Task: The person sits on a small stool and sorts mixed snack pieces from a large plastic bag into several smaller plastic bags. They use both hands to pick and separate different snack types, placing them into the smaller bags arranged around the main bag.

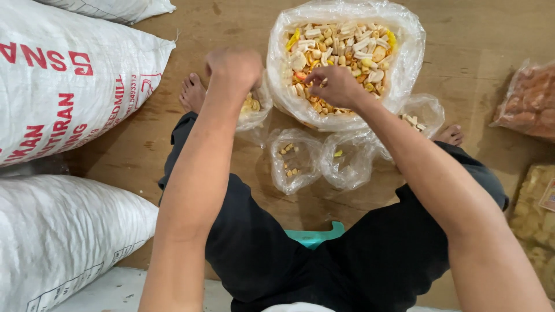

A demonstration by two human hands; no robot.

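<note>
A large clear plastic bag [404,52] full of yellow, white and orange snack pieces stands open on the brown floor ahead of me. My right hand [335,86] reaches into its near side, fingers pinched among the pieces. My left hand [234,69] is closed on the top of a small clear bag [254,107] holding some yellow pieces. Two more small clear bags [295,159] [347,162] lie open between my knees with only a few pieces inside. Another small bag [425,112] sits behind my right forearm.
Big white woven sacks [63,86] [58,231] lie at my left. A bag of orange-brown snacks [529,101] and a pack of pale crackers [535,219] sit at the right. A teal stool [315,236] shows under my black trousers. My bare feet [192,92] rest on the floor.
</note>
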